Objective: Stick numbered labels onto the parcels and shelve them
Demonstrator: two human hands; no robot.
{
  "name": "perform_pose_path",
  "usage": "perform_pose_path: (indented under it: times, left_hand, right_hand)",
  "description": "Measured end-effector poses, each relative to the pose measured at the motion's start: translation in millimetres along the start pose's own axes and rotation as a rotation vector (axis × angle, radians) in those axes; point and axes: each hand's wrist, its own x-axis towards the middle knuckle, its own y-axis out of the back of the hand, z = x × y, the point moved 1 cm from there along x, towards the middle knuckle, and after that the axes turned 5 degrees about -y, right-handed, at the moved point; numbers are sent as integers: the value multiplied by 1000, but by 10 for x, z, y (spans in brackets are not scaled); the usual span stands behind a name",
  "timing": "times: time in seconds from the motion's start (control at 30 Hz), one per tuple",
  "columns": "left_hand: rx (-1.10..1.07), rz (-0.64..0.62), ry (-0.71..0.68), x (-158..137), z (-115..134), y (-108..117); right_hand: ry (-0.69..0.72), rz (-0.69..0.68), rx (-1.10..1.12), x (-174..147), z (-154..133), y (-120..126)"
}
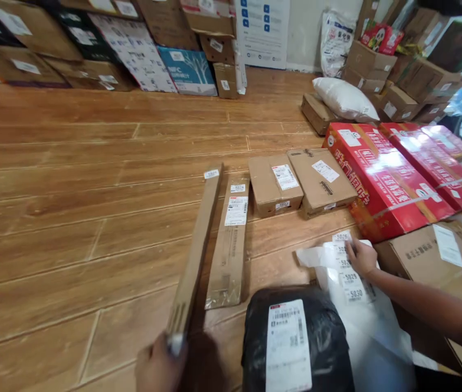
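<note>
My left hand (158, 363), blurred at the bottom edge, is closed around the near end of a long narrow cardboard box (196, 253). A small greyish patch by its fingertips is too smeared to make out. The box's far end carries a small white number label (211, 173). My right hand (362, 258) pinches the top of a strip of numbered labels (351, 276) on white backing sheets. Below them, a black plastic-wrapped parcel (329, 340) bears a large shipping label (288, 345). A wider flat carton (228, 256) lies beside the long box, with labels at its far end.
Two brown cartons (275, 185) (321, 182) lie ahead. Red printed boxes (390, 179) and a brown carton (411, 256) line the right side. Stacked parcels (128, 46) stand along the wall. A white sack (343, 98) rests on a box at back right.
</note>
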Motion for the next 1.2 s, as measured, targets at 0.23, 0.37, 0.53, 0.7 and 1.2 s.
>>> perform_pose_path:
  times: [0.23, 0.37, 0.53, 0.7, 1.2]
  left_hand:
    - [-138, 94, -147, 905, 1401, 504]
    - [-447, -56, -523, 269, 2603, 515]
    - [-811, -528, -558, -711, 3882, 492]
    - [-832, -676, -615, -1221, 4714, 542]
    - [-810, -907, -629, -2582, 6210, -1005]
  right_hand:
    - [-26, -50, 252, 32, -143, 111]
    - [73, -140, 444, -181, -159, 340]
    - [345, -371, 864, -508, -105, 1126]
    - [199, -168, 1078, -549, 340, 1812]
    - [-210, 134, 1231, -420, 2791, 2112]
